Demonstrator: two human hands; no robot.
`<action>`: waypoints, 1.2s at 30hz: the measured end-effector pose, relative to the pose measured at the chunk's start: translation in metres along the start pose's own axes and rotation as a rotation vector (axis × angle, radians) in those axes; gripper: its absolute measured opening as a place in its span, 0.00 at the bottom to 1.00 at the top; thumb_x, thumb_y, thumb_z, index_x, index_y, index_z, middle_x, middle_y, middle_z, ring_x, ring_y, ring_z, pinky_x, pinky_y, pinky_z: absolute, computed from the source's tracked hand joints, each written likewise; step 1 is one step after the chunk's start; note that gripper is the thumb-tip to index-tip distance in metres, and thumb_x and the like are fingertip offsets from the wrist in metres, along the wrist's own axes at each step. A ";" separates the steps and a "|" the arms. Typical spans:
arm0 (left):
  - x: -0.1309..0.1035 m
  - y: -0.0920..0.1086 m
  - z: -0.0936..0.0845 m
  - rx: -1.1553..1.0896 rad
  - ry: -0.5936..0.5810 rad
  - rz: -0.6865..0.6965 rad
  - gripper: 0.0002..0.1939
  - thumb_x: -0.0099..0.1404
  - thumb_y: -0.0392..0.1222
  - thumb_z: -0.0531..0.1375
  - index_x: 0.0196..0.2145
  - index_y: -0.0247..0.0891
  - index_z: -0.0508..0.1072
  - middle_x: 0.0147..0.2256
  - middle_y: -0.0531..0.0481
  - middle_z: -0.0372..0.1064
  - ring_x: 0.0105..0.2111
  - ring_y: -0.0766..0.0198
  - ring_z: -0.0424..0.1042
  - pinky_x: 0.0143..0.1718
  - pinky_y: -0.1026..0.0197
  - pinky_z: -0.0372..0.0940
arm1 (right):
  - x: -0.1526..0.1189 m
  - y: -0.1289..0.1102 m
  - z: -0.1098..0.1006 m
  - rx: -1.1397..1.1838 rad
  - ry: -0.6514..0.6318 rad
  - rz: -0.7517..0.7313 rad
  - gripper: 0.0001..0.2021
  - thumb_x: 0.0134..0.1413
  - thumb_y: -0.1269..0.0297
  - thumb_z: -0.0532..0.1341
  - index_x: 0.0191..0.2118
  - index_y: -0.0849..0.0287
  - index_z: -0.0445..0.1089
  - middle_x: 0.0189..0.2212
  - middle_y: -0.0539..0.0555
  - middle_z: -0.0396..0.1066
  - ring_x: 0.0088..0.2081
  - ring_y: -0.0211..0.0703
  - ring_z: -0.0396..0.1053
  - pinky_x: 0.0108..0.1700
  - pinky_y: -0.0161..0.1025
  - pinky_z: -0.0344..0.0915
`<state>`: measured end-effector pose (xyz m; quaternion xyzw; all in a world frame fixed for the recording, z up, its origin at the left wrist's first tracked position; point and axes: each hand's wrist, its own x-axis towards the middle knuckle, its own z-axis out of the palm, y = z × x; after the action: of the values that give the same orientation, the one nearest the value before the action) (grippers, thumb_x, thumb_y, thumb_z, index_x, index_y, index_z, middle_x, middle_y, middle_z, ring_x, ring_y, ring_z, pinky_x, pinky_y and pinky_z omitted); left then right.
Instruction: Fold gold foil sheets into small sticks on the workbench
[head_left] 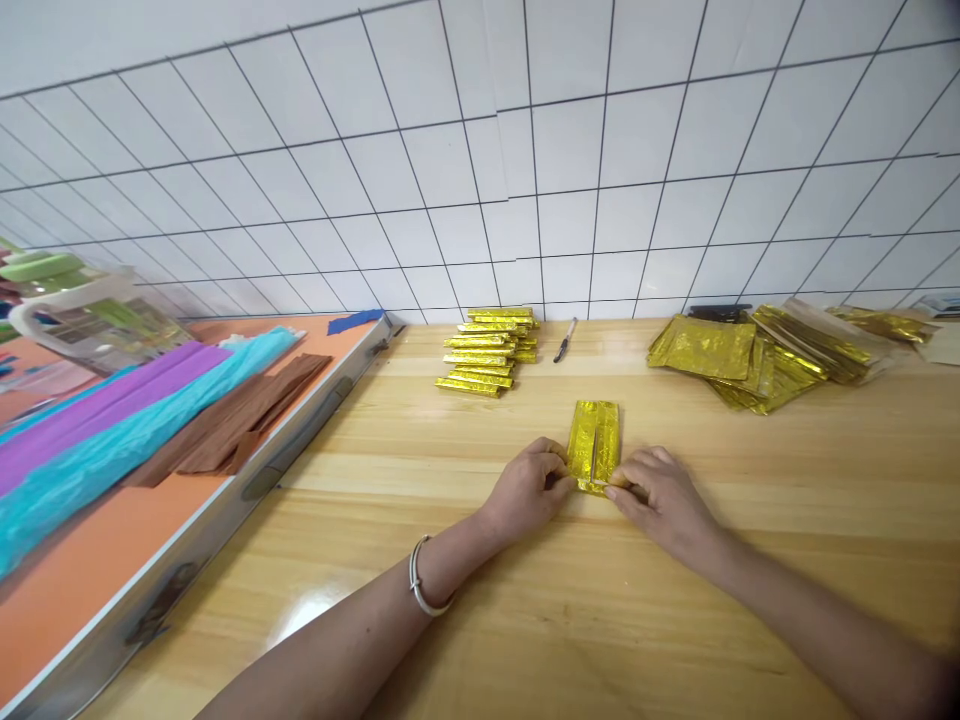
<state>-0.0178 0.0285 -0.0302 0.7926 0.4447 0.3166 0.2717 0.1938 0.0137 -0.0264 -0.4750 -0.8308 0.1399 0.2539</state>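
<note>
The wood table (360, 440) was light brown. On it lay a bunch of thin gold rolls (487, 352), a pen (563, 346) near them, one flat gold piece (582, 432), and a messy pile of gold sheets (705, 348).

Head-worn, forward and downward view

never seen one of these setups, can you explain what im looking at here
This single picture comes from a camera worn on a person's head, looking forward and down; there is no robot, just two bare hands. The left hand and right hand pinch the near end of a folded gold foil sheet. Behind it on the wooden table lie narrow gold foil strips, a pen and, to the right, flat gold foil sheets.
</note>
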 end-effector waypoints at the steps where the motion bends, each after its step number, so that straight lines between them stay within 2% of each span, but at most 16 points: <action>1: 0.000 0.000 0.001 0.000 0.002 -0.006 0.09 0.58 0.34 0.58 0.21 0.35 0.67 0.33 0.48 0.66 0.34 0.66 0.67 0.36 0.64 0.65 | 0.000 -0.001 0.000 -0.006 -0.005 0.004 0.07 0.54 0.64 0.58 0.26 0.56 0.66 0.25 0.50 0.66 0.32 0.43 0.60 0.36 0.40 0.55; 8: 0.001 -0.004 0.005 -0.016 0.050 -0.004 0.08 0.56 0.32 0.59 0.21 0.35 0.67 0.35 0.48 0.64 0.36 0.65 0.66 0.36 0.63 0.64 | 0.001 -0.001 0.001 -0.048 -0.009 0.001 0.08 0.53 0.65 0.58 0.24 0.56 0.63 0.25 0.50 0.65 0.32 0.42 0.59 0.35 0.39 0.54; 17: 0.001 -0.003 0.006 0.025 0.070 -0.016 0.10 0.54 0.30 0.60 0.21 0.35 0.61 0.33 0.49 0.61 0.35 0.65 0.63 0.36 0.62 0.63 | 0.001 0.000 0.003 -0.059 -0.023 0.028 0.07 0.52 0.64 0.59 0.25 0.56 0.64 0.26 0.50 0.65 0.33 0.43 0.59 0.36 0.40 0.54; 21: -0.001 -0.002 0.003 0.013 0.039 -0.008 0.09 0.55 0.31 0.60 0.22 0.36 0.62 0.33 0.49 0.62 0.35 0.64 0.63 0.37 0.61 0.63 | 0.001 0.004 0.002 0.009 -0.024 0.031 0.05 0.50 0.62 0.60 0.27 0.56 0.66 0.27 0.51 0.67 0.34 0.44 0.60 0.37 0.41 0.55; 24: -0.002 -0.003 -0.002 -0.060 -0.030 0.013 0.04 0.55 0.31 0.61 0.28 0.36 0.67 0.35 0.48 0.63 0.36 0.63 0.64 0.38 0.62 0.63 | 0.001 0.006 0.002 0.051 -0.016 0.020 0.04 0.50 0.62 0.61 0.29 0.56 0.67 0.28 0.51 0.67 0.35 0.44 0.61 0.37 0.41 0.55; 26: -0.003 -0.004 -0.004 -0.112 -0.083 0.026 0.05 0.55 0.32 0.62 0.31 0.36 0.70 0.36 0.48 0.64 0.37 0.63 0.64 0.38 0.62 0.63 | 0.000 0.007 0.003 0.065 -0.013 0.000 0.04 0.50 0.63 0.61 0.29 0.56 0.68 0.28 0.51 0.67 0.35 0.44 0.61 0.37 0.41 0.55; 29: -0.004 -0.007 -0.006 -0.146 -0.131 0.067 0.02 0.56 0.33 0.62 0.29 0.37 0.72 0.35 0.48 0.65 0.38 0.63 0.65 0.39 0.63 0.62 | -0.003 0.007 0.003 0.066 -0.018 -0.053 0.02 0.51 0.64 0.61 0.31 0.55 0.69 0.28 0.51 0.67 0.36 0.44 0.61 0.38 0.41 0.55; 33: -0.007 -0.011 -0.005 -0.148 -0.138 0.122 0.01 0.58 0.35 0.62 0.29 0.37 0.74 0.34 0.49 0.67 0.37 0.64 0.66 0.40 0.64 0.62 | -0.006 0.003 0.002 0.041 -0.045 -0.109 0.02 0.52 0.63 0.61 0.32 0.53 0.71 0.29 0.51 0.68 0.37 0.45 0.61 0.39 0.42 0.54; 36: -0.008 -0.010 -0.004 -0.093 -0.114 0.112 0.01 0.58 0.35 0.62 0.29 0.37 0.74 0.34 0.48 0.67 0.37 0.64 0.66 0.40 0.64 0.62 | -0.005 -0.001 0.001 0.040 -0.060 -0.088 0.04 0.53 0.63 0.60 0.31 0.54 0.71 0.28 0.51 0.67 0.36 0.44 0.60 0.39 0.41 0.54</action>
<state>-0.0290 0.0265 -0.0369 0.8195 0.3681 0.3060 0.3152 0.1950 0.0090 -0.0279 -0.4285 -0.8552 0.1593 0.2442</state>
